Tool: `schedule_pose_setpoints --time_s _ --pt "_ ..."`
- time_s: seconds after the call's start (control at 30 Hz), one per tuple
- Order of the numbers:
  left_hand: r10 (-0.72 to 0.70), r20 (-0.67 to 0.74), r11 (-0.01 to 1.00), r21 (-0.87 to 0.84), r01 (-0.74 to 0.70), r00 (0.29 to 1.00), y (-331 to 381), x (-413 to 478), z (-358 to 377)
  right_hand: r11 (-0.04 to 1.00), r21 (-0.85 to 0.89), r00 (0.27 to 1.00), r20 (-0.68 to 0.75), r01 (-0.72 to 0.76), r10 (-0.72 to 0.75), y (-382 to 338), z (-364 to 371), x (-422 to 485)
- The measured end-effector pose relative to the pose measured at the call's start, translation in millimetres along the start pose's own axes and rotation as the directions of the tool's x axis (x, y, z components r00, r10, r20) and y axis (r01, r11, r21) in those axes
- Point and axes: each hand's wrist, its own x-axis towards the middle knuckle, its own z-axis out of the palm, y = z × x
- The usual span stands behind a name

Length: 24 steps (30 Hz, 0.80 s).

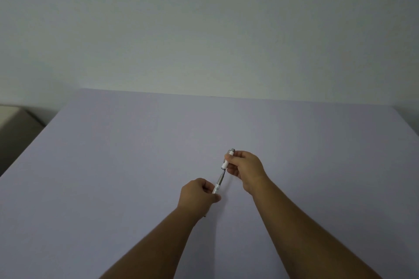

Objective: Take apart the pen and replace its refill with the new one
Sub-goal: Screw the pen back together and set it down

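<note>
Your right hand (246, 169) is closed around the upper white section (227, 159) of the pen, fingers curled, its grey end cap poking out past your fingertips. Your left hand (199, 195) is closed around the lower barrel (217, 186), thumb and fingers pinching it. The 2 pen halves sit slightly apart, with a thin grey part (222, 175) showing between them. You hold the pen tilted above the pale lilac desk (113, 165), near its middle. A plain wall (204, 29) rises behind it.
</note>
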Motion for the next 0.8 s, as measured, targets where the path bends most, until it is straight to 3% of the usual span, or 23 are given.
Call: schedule_pose_setpoints --time_s 0.13,0.43,0.8 --pt "-0.004 -0.011 1.000 -0.018 0.004 1.000 -0.1 -2.0 -0.8 1.000 0.009 0.999 -0.036 0.011 -0.011 1.0 -3.5 -0.9" --pt "0.017 -0.018 1.000 -0.025 -0.017 1.000 3.7 -3.6 0.5 0.995 -0.098 0.995 0.097 0.009 0.001 11.0 -0.2 -14.4" --pt "0.023 -0.032 0.999 0.035 -0.021 0.999 4.8 5.9 5.4 0.983 -0.178 0.991 0.118 -0.044 0.065 12.8 -1.0 -11.5"
